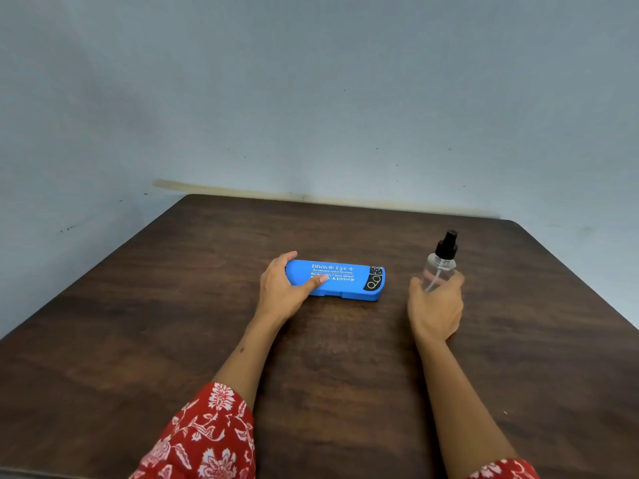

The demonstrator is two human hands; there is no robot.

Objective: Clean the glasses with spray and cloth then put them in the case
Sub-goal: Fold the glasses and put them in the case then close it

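A blue glasses case (340,280) with white lettering lies closed on the dark wooden table (173,323), near the middle. My left hand (281,290) grips its left end, thumb on the lid and fingers curled behind. A clear spray bottle (441,266) with a black pump top stands upright to the right of the case. My right hand (436,305) wraps around the bottle's lower part from the near side. No glasses and no cloth are visible.
The table's far edge meets a pale blue-grey wall (311,98). Its right rear corner is rounded, close behind the bottle. Red floral sleeves (207,440) cover my upper forearms at the bottom of the view.
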